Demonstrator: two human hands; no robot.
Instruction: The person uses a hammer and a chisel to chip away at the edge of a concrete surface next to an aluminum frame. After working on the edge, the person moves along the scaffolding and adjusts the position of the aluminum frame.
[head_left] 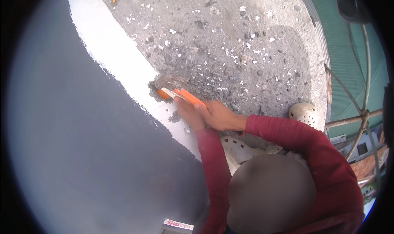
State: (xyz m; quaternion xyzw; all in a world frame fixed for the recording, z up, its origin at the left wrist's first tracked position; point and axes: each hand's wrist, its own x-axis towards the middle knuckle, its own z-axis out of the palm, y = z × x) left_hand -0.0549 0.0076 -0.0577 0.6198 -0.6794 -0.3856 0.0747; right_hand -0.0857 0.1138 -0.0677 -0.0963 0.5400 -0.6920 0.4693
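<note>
My right hand is closed around an orange utility knife, thumb along its body. A pale, narrow strip, which looks like its blade end, points up and left. My left hand is close below, its fingertips pressed to the knife near that strip; its other fingers are partly hidden. Just past the tip, an orange pipe end shows in a rough, chipped hole at the foot of the wall. Grey mortar is broken away around the pipe.
A dark grey wall with a white lower band runs along the left. Stone chips and white flakes litter the concrete floor. Pale perforated clogs are on my feet. Poles and green netting stand beyond the right edge.
</note>
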